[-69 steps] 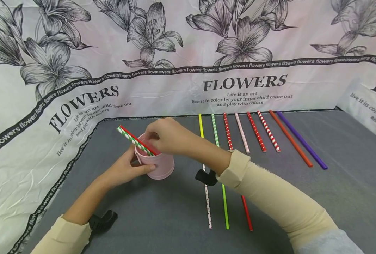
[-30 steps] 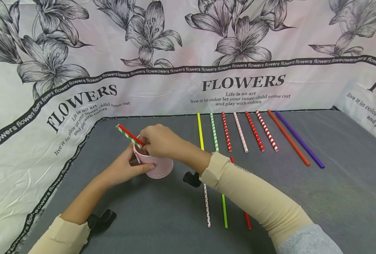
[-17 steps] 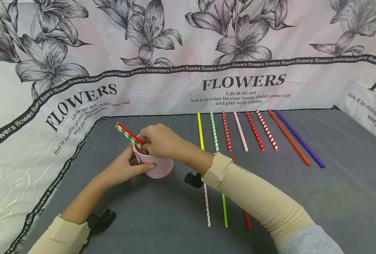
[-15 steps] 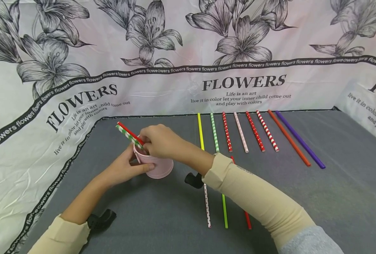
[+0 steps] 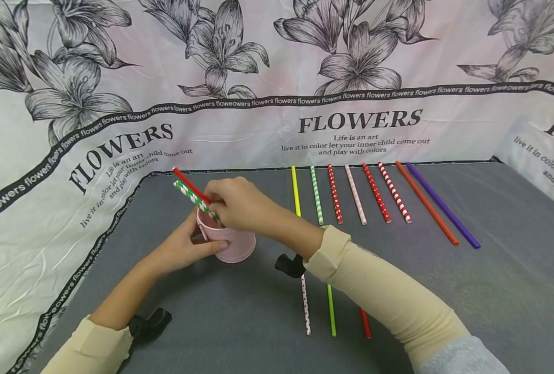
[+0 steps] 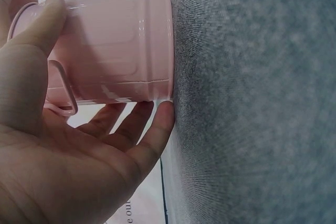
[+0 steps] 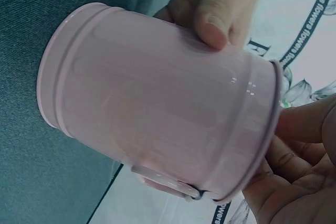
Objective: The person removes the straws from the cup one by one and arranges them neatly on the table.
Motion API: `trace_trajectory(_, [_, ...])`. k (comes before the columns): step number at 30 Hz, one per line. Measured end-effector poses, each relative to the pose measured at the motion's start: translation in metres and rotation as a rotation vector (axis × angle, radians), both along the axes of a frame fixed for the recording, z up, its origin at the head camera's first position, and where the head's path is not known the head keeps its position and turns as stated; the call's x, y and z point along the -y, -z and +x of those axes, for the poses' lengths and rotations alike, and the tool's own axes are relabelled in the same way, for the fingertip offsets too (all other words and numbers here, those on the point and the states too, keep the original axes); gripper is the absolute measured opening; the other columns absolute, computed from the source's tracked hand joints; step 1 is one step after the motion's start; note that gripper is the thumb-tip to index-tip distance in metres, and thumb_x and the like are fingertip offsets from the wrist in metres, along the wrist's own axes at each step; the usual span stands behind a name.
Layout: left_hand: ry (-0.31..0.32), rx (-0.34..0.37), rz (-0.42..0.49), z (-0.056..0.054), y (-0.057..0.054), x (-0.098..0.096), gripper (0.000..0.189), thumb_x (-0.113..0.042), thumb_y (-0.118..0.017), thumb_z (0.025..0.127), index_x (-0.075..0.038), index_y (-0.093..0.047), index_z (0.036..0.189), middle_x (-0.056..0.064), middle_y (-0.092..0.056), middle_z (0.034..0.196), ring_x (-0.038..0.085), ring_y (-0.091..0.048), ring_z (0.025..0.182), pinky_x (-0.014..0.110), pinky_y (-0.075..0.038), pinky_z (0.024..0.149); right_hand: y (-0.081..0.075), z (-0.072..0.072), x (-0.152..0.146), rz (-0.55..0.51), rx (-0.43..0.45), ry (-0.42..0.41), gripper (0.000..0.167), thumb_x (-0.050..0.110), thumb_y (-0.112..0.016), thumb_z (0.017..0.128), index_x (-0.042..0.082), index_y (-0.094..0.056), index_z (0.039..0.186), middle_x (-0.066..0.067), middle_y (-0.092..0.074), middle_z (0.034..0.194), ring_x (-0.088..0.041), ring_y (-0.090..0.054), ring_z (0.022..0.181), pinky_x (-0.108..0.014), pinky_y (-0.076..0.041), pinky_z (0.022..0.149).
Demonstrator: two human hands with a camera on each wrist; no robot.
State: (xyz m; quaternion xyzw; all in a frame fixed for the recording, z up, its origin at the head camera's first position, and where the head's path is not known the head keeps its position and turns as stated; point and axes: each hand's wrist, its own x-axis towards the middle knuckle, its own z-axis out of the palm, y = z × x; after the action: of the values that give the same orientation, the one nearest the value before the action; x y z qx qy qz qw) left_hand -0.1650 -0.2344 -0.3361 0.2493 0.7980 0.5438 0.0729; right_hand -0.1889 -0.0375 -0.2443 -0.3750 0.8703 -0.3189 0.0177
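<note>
A small pink bucket [image 5: 234, 246] stands on the dark grey cloth. My left hand [image 5: 188, 245] holds it from the left, thumb across its front; the left wrist view shows the fingers around the bucket's wall [image 6: 110, 45]. At the mouth, my right hand [image 5: 241, 203] pinches a plain red straw [image 5: 190, 183], which slants up to the left. Its lower end is hidden by the hand. Leaning over the rim just below it is a green-and-white striped straw [image 5: 193, 198]. The right wrist view has the right fingers [image 7: 310, 124] curled at the rim.
Right of the bucket, a back row of straws runs from a yellow straw [image 5: 296, 189] to a purple straw [image 5: 445, 208]. Nearer lie a dotted white straw [image 5: 306, 306], a lime green straw [image 5: 331, 311] and a red straw [image 5: 365, 323], partly under the right arm.
My right hand went lower into the bucket's mouth, then rose slightly. The red straw has lifted with it, its top now apart from the striped straw. The left hand keeps its hold.
</note>
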Motion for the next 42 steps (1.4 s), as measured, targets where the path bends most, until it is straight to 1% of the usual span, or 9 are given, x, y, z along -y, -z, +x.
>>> trace_trajectory(5, [-0.001, 0.002, -0.009, -0.001, 0.0, 0.001, 0.088, -0.01, -0.078, 0.088, -0.024, -0.022, 0.155, 0.005, -0.046, 0.142, 0.029, -0.05, 0.125, 0.039, -0.053, 0.094, -0.004, 0.003, -0.004, -0.049, -0.004, -0.01, 0.011, 0.002, -0.063, 0.096, 0.005, -0.069, 0.104, -0.005, -0.07, 0.09, -0.013, -0.058, 0.07, -0.021, -0.048, 0.057])
trace_trajectory(11, [-0.01, -0.002, -0.013, 0.0, 0.0, 0.0, 0.092, -0.01, -0.078, 0.088, -0.025, -0.02, 0.157, 0.006, -0.046, 0.143, 0.029, -0.05, 0.126, 0.039, -0.053, 0.094, -0.007, 0.005, -0.009, -0.089, -0.002, 0.015, 0.012, 0.005, -0.064, 0.097, 0.007, -0.067, 0.108, -0.002, -0.07, 0.092, -0.014, -0.059, 0.074, -0.023, -0.049, 0.058])
trace_trajectory(13, [-0.016, -0.004, -0.018, 0.0, 0.0, 0.0, 0.091, -0.01, -0.079, 0.087, -0.025, -0.021, 0.157, 0.006, -0.046, 0.143, 0.029, -0.05, 0.126, 0.041, -0.052, 0.095, -0.008, 0.005, -0.011, -0.101, -0.003, 0.029, 0.013, 0.005, -0.063, 0.097, 0.007, -0.067, 0.109, -0.002, -0.07, 0.095, -0.014, -0.06, 0.078, -0.024, -0.05, 0.061])
trace_trajectory(19, [-0.017, -0.007, -0.016, -0.001, -0.001, 0.0, 0.09, -0.011, -0.079, 0.087, -0.026, -0.023, 0.156, 0.006, -0.046, 0.144, 0.031, -0.048, 0.128, 0.049, -0.051, 0.096, -0.006, 0.003, -0.017, -0.159, -0.053, 0.056, 0.014, 0.004, -0.061, 0.097, 0.007, -0.067, 0.109, -0.003, -0.071, 0.101, -0.014, -0.063, 0.09, -0.025, -0.054, 0.078])
trace_trajectory(23, [-0.027, -0.005, -0.025, -0.001, -0.002, -0.001, 0.09, -0.012, -0.079, 0.087, -0.024, -0.023, 0.156, 0.006, -0.046, 0.144, 0.032, -0.048, 0.128, 0.052, -0.05, 0.097, -0.002, 0.001, -0.021, -0.237, -0.059, 0.047, 0.011, 0.006, -0.062, 0.098, 0.006, -0.065, 0.108, -0.004, -0.071, 0.099, -0.013, -0.063, 0.088, -0.024, -0.053, 0.081])
trace_trajectory(27, [-0.042, 0.001, -0.037, 0.0, -0.002, -0.001, 0.088, -0.014, -0.08, 0.086, -0.022, -0.025, 0.155, 0.006, -0.046, 0.144, 0.032, -0.049, 0.128, 0.052, -0.049, 0.098, 0.001, -0.002, -0.026, -0.35, -0.043, 0.044, 0.01, 0.006, -0.061, 0.099, 0.004, -0.063, 0.109, -0.007, -0.07, 0.096, -0.012, -0.062, 0.085, -0.023, -0.052, 0.08])
trace_trajectory(33, [-0.048, -0.007, -0.036, -0.001, -0.002, -0.002, 0.088, -0.015, -0.08, 0.086, -0.023, -0.025, 0.154, 0.005, -0.045, 0.145, 0.033, -0.048, 0.128, 0.053, -0.05, 0.097, 0.004, -0.006, -0.032, -0.532, -0.016, 0.045, 0.011, 0.003, -0.06, 0.098, 0.001, -0.059, 0.109, -0.007, -0.067, 0.095, -0.019, -0.065, 0.083, -0.027, -0.054, 0.078])
trace_trajectory(37, [-0.056, -0.006, -0.038, -0.001, -0.003, -0.002, 0.087, -0.016, -0.08, 0.086, -0.022, -0.026, 0.154, 0.006, -0.045, 0.146, 0.034, -0.048, 0.129, 0.054, -0.05, 0.096, 0.01, -0.01, -0.034, -0.617, 0.025, 0.056, 0.01, 0.002, -0.06, 0.099, 0.0, -0.058, 0.109, -0.01, -0.068, 0.095, -0.025, -0.067, 0.082, -0.029, -0.057, 0.075])
trace_trajectory(42, [-0.057, -0.005, -0.037, -0.001, -0.003, -0.002, 0.087, -0.017, -0.08, 0.086, -0.021, -0.026, 0.154, 0.007, -0.045, 0.145, 0.034, -0.048, 0.128, 0.053, -0.05, 0.096, 0.013, -0.012, -0.039, -0.716, 0.104, 0.075, 0.012, 0.001, -0.059, 0.099, -0.001, -0.058, 0.11, -0.012, -0.069, 0.093, -0.031, -0.069, 0.083, -0.035, -0.059, 0.077])
